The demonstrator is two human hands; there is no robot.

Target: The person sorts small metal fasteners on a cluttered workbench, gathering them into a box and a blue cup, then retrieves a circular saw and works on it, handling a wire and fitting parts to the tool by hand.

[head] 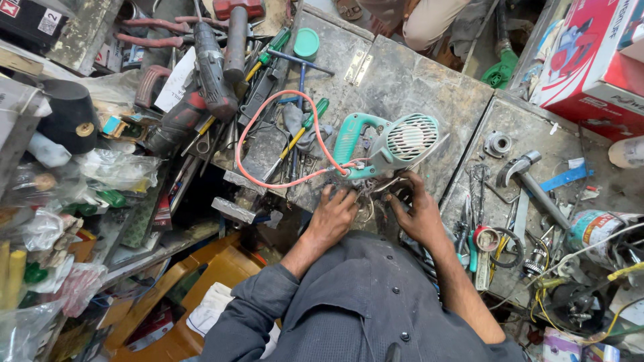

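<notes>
Both hands, left (333, 216) and right (417, 213), crowd teal saw (389, 144) (screwdrivers (302, 131) beside).

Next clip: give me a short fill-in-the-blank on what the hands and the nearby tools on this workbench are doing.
1. Both hands, left hand and right hand, work at the wires just below the ____-coloured power tool.
2. A thin ____ wire loops from that tool across the bench.
3. To the right of the right hand lies a claw ____ on the metal benchtop.
4. The round cap near the top of the bench is ____.

Missing words: teal; orange; hammer; green
</notes>
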